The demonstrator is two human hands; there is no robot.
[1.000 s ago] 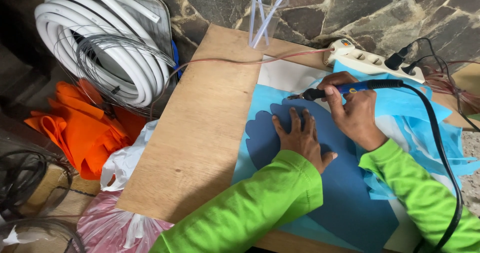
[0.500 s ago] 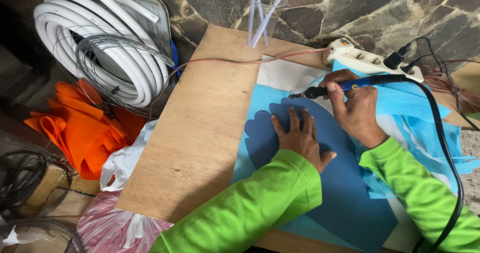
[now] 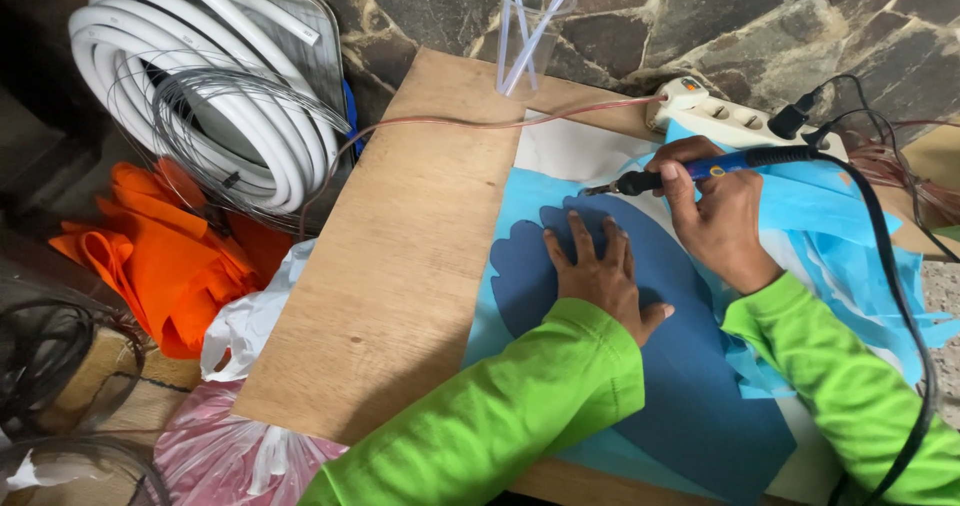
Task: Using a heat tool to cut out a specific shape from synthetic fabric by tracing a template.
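While pressed flat: left hand [image 3: 600, 276] lies open, fingers spread, on the dark blue sheet [image 3: 690, 366].
Right hand: right hand [image 3: 715, 211] is closed around the iron [image 3: 700, 171], a black and blue pen-shaped tool held like a pencil.
Iron tip: points left, touching the upper edge of the dark blue sheet, just above the left hand's fingertips.
Cord: black cord [image 3: 900, 266] runs from the iron's rear down the right side.
Dark blue sheet: rests on a light blue sheet [image 3: 530, 196], under and between both hands, with a scalloped left edge.
Desk: plywood desk [image 3: 400, 266] carries the sheets.
Strip: white power strip [image 3: 740, 121] sits beyond the right hand, by the stone wall.
Left of desk: white hose coil [image 3: 200, 96], orange cloth [image 3: 160, 256].
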